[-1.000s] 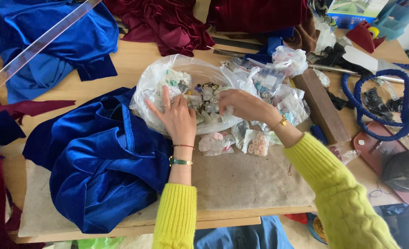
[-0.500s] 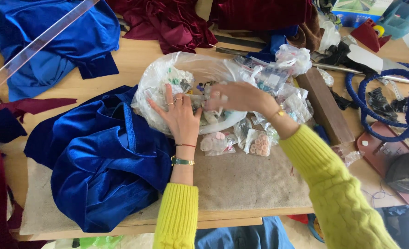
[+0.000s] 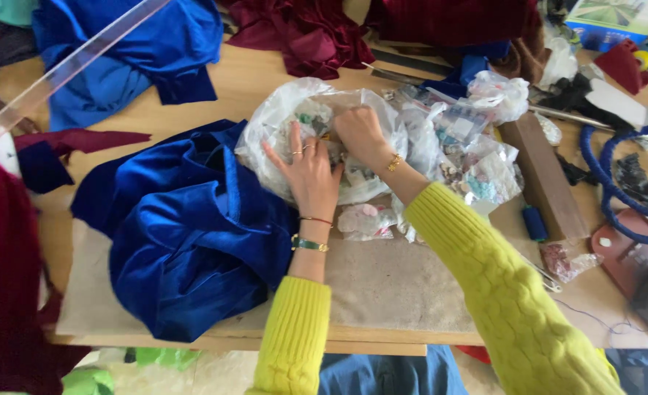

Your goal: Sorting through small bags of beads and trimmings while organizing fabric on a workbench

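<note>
The left hand [image 3: 311, 175] lies flat, palm down, on the clear plastic bag [image 3: 287, 117], its fingers spread and pointing away from the body, two of them ringed. The right hand [image 3: 360, 132] is just beside it on the bag, curled over the opening with its fingers bunched together among the small packets inside; whether they pinch one of them cannot be told, since the fingertips are hidden. Both wrists wear bracelets, the left a green watch as well, and both arms are in yellow knitted sleeves [image 3: 499, 292].

The bag sits near the middle of the wooden table [image 3: 251, 80]. Touching the bag on its left is a heap of blue velvet cloth [image 3: 185, 234]. Right of the bag lie more small clear packets [image 3: 477, 168] of beads and trims, and beyond them a brown wooden block [image 3: 543, 175] with a blue thread spool [image 3: 535, 223] beside it. Beyond the bag, at the table's far edge, dark red cloth [image 3: 302, 33] is piled. Far left of the bag a clear ruler [image 3: 75, 66] slants across more blue cloth.
</note>
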